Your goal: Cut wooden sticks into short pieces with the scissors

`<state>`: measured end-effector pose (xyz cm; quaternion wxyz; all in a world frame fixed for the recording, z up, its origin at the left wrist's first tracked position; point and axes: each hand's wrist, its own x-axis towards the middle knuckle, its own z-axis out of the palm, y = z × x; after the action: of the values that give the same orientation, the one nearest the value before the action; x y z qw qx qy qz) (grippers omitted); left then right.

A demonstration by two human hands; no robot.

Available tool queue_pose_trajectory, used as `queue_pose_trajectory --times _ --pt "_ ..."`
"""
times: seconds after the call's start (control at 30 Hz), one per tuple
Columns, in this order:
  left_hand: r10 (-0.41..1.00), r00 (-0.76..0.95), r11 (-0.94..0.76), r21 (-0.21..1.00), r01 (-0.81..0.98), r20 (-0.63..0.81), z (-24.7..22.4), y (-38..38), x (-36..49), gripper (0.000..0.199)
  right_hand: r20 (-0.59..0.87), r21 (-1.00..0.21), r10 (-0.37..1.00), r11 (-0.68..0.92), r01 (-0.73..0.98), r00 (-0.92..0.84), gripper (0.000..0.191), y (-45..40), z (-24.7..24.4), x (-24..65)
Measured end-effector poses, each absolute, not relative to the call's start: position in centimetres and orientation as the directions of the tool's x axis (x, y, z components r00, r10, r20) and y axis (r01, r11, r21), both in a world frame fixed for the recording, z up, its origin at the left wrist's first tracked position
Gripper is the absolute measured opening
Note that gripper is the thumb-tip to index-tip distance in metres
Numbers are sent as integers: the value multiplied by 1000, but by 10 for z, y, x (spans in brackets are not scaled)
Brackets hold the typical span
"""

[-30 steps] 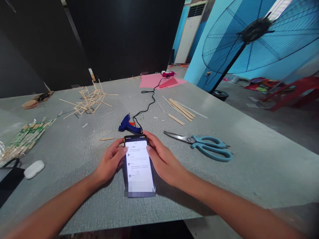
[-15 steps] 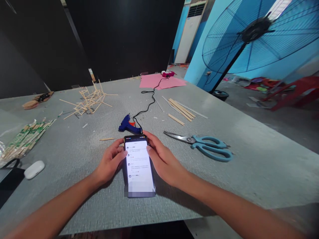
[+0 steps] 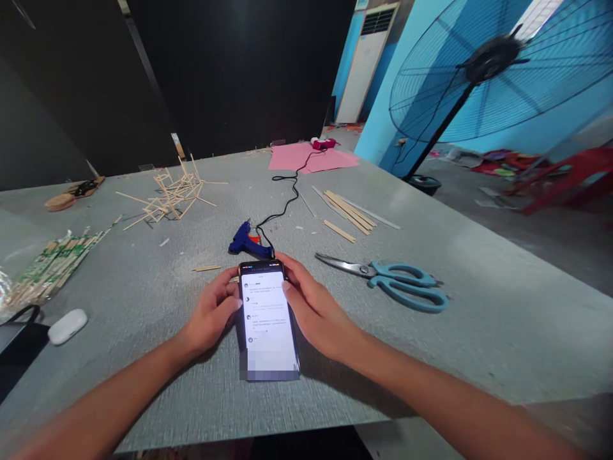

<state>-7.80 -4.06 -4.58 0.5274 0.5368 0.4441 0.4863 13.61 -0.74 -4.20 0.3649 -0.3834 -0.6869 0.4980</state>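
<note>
A lit phone (image 3: 268,319) showing lines of text is held upright between both hands near the table's front edge. My left hand (image 3: 214,313) grips its left side, the thumb at the screen's edge. Around the right side is my right hand (image 3: 313,306), its thumb over the border. Just behind the phone lies a blue glue gun (image 3: 249,241) with an orange trigger and a black cord. Scissors (image 3: 383,276) with light blue handles rest right of my right hand. Two short sticks (image 3: 205,268) lie beyond my left hand.
On the grey table (image 3: 479,319) are a stick structure (image 3: 175,195), packaged sticks (image 3: 57,265), a white case (image 3: 68,326), loose flat sticks (image 3: 349,211) and pink paper (image 3: 292,156). A large fan (image 3: 491,61) stands beyond the right edge.
My left thumb has shifted slightly down and left, off the screen to its edge. Both hands still hold the phone, and the other objects have stayed in place.
</note>
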Motion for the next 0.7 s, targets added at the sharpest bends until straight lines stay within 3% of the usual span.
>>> queue_pose_trajectory --times 0.7 --pt "991 118 -68 996 50 62 -46 -41 -80 53 155 -958 886 243 154 -436 56 -5 -48 136"
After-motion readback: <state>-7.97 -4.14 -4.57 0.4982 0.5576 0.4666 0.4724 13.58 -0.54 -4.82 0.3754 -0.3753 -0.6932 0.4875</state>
